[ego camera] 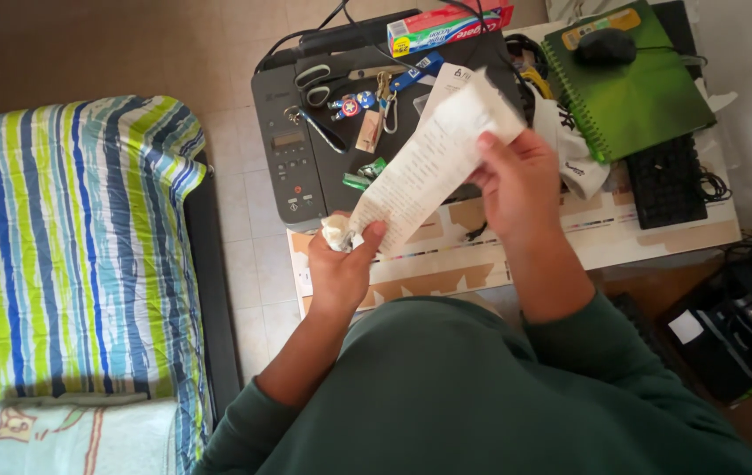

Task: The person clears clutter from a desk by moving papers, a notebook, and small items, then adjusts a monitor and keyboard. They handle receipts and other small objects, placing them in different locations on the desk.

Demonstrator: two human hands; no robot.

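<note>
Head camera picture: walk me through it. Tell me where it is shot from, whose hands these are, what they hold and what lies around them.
There is one picture only, taken by a camera worn on a person's head and looking down. The green sleeves at the bottom belong to that person.

Both hands hold a long paper receipt. The left hand pinches its lower end and also holds a small crumpled scrap of paper. The right hand grips its upper end.

Under the receipt sits a dark printer. On it lie scissors, a bunch of keys with charms and a toothpaste box. To the right are a green spiral notebook with a computer mouse on top, and a black keyboard. On the left is a bed with a striped cover.
</note>
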